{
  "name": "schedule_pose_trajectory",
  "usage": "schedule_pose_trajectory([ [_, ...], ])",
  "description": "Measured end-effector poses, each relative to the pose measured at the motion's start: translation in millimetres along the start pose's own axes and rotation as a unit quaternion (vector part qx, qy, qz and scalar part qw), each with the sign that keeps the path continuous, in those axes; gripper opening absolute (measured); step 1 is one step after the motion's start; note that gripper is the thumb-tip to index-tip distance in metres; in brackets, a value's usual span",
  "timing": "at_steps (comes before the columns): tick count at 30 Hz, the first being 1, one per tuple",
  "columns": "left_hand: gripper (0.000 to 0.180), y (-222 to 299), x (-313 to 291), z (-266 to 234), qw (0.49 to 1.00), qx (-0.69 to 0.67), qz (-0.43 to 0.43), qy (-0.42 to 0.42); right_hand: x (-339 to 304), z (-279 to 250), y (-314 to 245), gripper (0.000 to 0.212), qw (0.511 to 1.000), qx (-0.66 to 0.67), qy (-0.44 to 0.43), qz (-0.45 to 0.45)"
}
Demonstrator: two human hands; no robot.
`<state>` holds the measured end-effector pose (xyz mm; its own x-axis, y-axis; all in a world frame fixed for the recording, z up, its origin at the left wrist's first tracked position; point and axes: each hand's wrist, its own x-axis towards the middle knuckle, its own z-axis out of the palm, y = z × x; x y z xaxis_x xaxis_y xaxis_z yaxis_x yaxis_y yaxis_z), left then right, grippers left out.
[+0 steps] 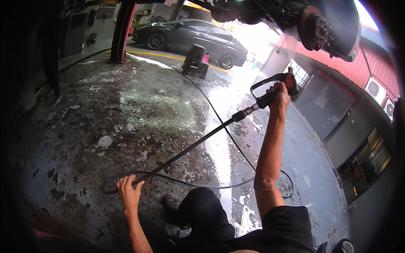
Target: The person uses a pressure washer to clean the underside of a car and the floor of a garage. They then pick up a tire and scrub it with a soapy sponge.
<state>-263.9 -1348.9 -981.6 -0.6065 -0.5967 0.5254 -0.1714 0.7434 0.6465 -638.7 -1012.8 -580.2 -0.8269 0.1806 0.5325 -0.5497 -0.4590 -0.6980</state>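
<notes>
Well, my right hand wraps round a black-and-red plastic spray gun, below the rusty round brake disc. My left hand curls round its long black hose, farther below that disc.

A dark car stands near a red post; white fan units hang at right.

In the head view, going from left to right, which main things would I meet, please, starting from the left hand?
Left hand, black boxy object on the floor, spray gun, brake disc, white wall-mounted unit.
</notes>
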Motion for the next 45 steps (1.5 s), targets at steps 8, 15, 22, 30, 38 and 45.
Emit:
schedule_pose_trajectory([
  [8,0.033,-1,-17,3,0.996,-0.068,-0.05,0.04,24,21,-24,0.014,0.994,-0.098,-0.013,-0.054],
  [15,0.036,15,-9,-6,0.995,-0.065,-0.025,0.077,27,10,-34,0.02,0.981,-0.176,0.032,-0.078],
  [22,0.035,14,-23,3,0.995,-0.074,-0.027,0.054,2,-23,-22,0.013,0.986,-0.153,0.043,-0.044],
  [30,0.037,6,-32,-4,0.996,-0.065,-0.052,0.041,-5,-69,23,0.012,0.995,-0.064,0.068,0.023],
  [38,0.035,14,-37,4,0.995,-0.078,-0.023,0.056,14,-73,48,0.011,0.998,-0.005,0.059,0.037],
  [45,0.033,2,-41,-5,0.994,-0.076,-0.039,0.07,-14,-51,45,0.008,0.996,-0.079,0.029,0.0],
])
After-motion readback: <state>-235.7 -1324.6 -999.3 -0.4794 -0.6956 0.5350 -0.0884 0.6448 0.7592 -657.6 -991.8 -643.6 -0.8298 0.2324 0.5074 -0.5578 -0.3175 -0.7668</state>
